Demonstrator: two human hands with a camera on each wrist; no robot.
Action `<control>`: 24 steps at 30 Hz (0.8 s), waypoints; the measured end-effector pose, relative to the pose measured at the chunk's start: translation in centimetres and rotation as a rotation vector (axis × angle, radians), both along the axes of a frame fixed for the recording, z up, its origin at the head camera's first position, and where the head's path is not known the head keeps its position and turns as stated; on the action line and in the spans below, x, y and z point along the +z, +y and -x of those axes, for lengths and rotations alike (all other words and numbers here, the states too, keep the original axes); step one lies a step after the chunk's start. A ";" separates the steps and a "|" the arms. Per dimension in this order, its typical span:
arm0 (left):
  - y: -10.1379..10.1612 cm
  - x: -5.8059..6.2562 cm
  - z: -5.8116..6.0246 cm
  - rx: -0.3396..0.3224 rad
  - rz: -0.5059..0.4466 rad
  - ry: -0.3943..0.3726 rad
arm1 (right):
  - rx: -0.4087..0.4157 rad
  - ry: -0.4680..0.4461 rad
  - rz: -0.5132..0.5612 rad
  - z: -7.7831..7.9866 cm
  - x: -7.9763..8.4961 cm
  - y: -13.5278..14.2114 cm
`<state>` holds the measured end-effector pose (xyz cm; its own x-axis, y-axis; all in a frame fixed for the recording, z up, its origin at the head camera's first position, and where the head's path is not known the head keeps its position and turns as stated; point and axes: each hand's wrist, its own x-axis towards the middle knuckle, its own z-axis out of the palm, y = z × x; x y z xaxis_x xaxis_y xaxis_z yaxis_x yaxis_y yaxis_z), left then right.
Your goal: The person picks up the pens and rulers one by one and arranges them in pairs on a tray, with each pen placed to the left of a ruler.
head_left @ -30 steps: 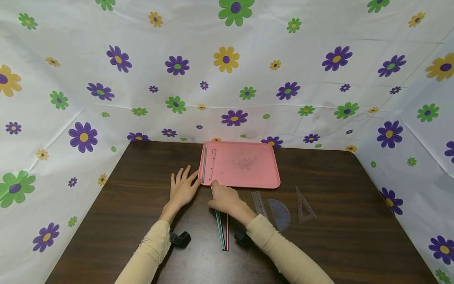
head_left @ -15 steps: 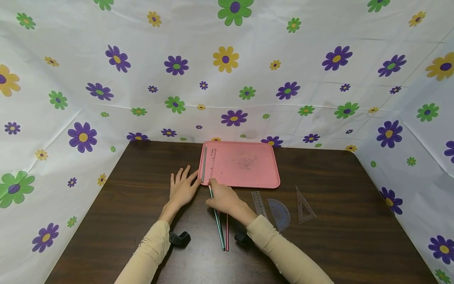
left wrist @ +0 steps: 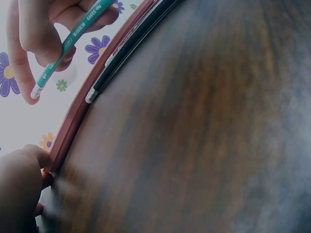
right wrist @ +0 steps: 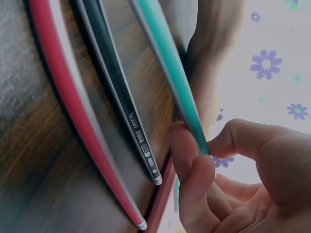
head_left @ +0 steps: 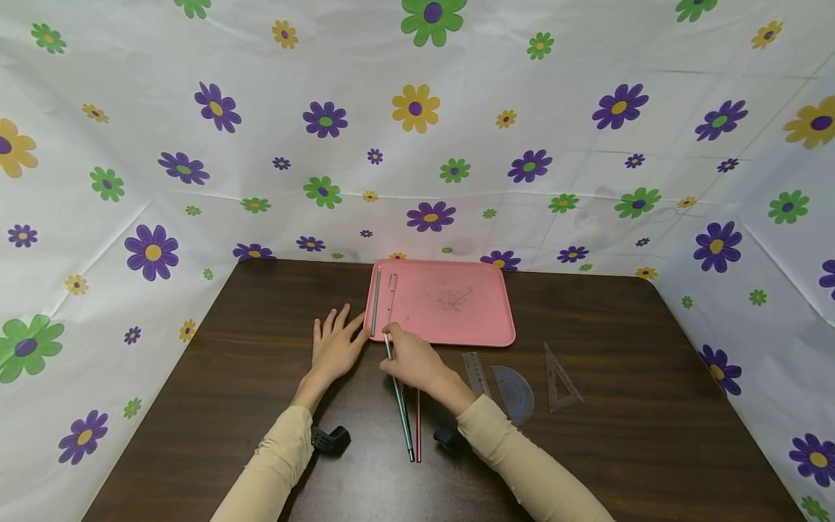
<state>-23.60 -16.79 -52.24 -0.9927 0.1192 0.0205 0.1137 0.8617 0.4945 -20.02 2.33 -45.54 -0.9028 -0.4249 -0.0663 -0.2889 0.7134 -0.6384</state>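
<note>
My right hand (head_left: 414,360) pinches a teal pencil (right wrist: 170,63) near its eraser end, between thumb and fingers. That end is lifted by the front edge of the pink tray (head_left: 457,319); the other end points toward me. Below it on the table lie a dark green pencil (right wrist: 116,82) and a red pencil (right wrist: 82,116), side by side. My left hand (head_left: 335,348) rests at the tray's front left corner, fingers spread, one fingertip at the rim. Inside the tray, along its left side, are another green pencil (head_left: 376,301) and a clear ruler (head_left: 391,301).
To the right of my right hand lie a second clear ruler (head_left: 475,372), a protractor (head_left: 514,394) and a set square (head_left: 558,380). A flowered white sheet (head_left: 365,174) stands behind the brown table (head_left: 652,435).
My right hand has shifted slightly left, raising the teal pencil's eraser end from beside the dark green one. The left hand has stayed at the tray's corner.
</note>
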 end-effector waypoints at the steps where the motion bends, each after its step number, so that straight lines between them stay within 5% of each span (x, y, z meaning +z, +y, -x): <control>1: 0.0 0.0 0.0 -0.001 -0.002 0.004 | 0.002 -0.002 0.005 0.1 0.0 0.1; 24: 0.1 0.0 0.0 0.003 -0.008 0.017 | -0.143 0.019 0.264 2.9 -0.5 1.5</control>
<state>-23.62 -16.66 -52.21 -0.9925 0.1162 0.0384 0.1198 0.8581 0.4993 -22.95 3.79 -46.09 -0.9547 -0.2939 0.0469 -0.2111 0.5574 -0.8029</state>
